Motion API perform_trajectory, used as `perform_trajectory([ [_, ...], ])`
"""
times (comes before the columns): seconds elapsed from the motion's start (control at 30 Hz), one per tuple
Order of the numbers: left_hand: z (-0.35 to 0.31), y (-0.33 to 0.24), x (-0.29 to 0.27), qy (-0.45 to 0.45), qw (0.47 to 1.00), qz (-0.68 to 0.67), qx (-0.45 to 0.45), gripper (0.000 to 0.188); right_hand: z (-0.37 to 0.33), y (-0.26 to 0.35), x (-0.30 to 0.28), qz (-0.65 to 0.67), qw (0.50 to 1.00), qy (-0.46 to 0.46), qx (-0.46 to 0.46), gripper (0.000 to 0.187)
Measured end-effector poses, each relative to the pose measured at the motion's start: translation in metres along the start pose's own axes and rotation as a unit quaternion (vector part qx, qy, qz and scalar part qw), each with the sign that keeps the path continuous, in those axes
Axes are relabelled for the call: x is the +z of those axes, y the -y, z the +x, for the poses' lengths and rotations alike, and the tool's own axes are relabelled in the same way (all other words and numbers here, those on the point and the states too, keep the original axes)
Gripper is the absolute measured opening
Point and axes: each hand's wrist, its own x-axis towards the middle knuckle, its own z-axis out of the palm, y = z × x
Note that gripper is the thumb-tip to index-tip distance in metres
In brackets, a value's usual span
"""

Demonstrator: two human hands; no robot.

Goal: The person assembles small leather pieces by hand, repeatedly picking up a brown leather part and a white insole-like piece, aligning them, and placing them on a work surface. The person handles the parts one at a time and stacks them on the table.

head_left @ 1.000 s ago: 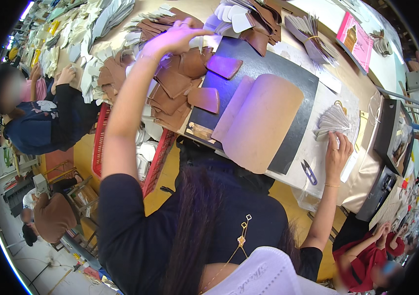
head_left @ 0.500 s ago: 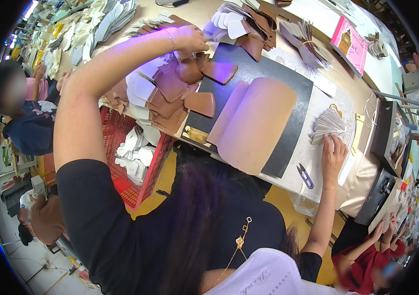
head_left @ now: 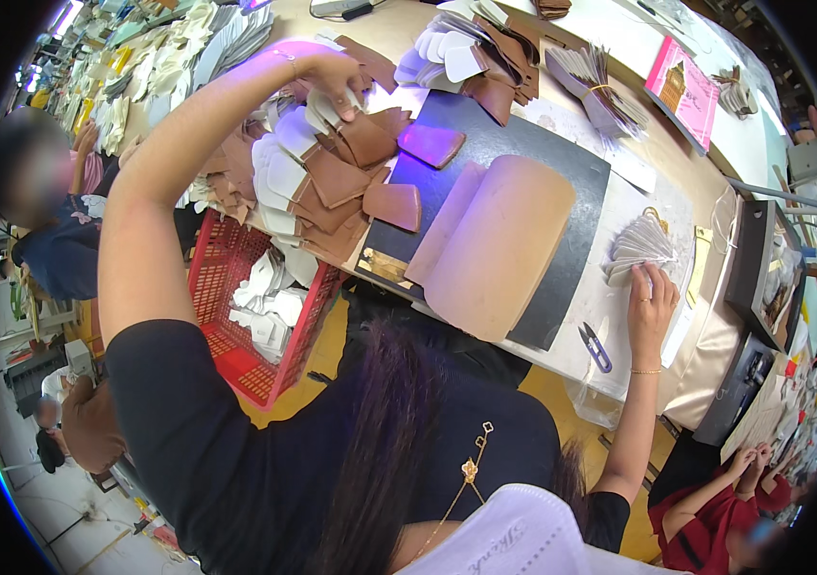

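My left hand (head_left: pixel 334 84) is over a heap of brown leather pieces (head_left: pixel 337 177) with white backing pieces (head_left: pixel 274 172) among them. Its fingers are closed, with a pale edge at the fingertips; what they pinch is partly hidden. At the right, my right hand (head_left: pixel 656 295) lies with fingers stretched, the tips touching a fanned bundle of pale thin pieces (head_left: pixel 640 240). Thread snips (head_left: pixel 595 347) lie just below that bundle. Two single brown pieces, one rounded (head_left: pixel 392 207) and one under violet light (head_left: pixel 431 145), rest on a black board (head_left: pixel 562 177).
A curved tan sheet (head_left: pixel 509 240) covers much of the board. Below the table's left edge is a red basket (head_left: pixel 279 379) with white pieces inside. More leather stacks (head_left: pixel 490 57), a tied bundle (head_left: pixel 595 86) and a pink book (head_left: pixel 681 91) lie farther back. Other people sit at both sides.
My left hand has moved left and slightly down over the heap, from its far right end. More white and brown pieces show there. My right hand has stayed at the fanned bundle.
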Motion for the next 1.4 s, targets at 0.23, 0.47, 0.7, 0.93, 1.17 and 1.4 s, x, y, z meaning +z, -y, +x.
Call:
perform_trajectory([
  [0.23,-0.004,0.032,0.030,0.023,0.974,-0.080,-0.210,0.078,0.002,0.000,-0.009,0.013,1.000,0.019,0.001,0.047],
  [0.47,-0.011,0.035,0.061,-0.222,0.966,0.085,-0.103,0.086,0.005,-0.004,-0.005,0.039,0.999,0.004,-0.007,0.039],
  [0.7,-0.026,-0.031,0.076,-0.296,0.920,0.220,-0.130,0.080,0.016,-0.022,-0.016,0.027,0.996,0.080,-0.034,0.018],
  [0.93,-0.020,-0.093,0.099,-0.343,0.910,0.230,-0.027,0.075,0.038,-0.025,-0.027,0.002,0.987,0.138,-0.087,0.018],
  [1.17,0.021,-0.099,0.119,-0.450,0.893,0.008,-0.006,0.051,0.042,-0.018,-0.031,0.026,0.984,0.161,-0.071,0.020],
  [1.4,0.037,-0.102,0.129,-0.513,0.854,-0.092,-0.009,0.040,0.043,-0.017,-0.039,0.079,0.978,0.189,-0.034,0.023],
])
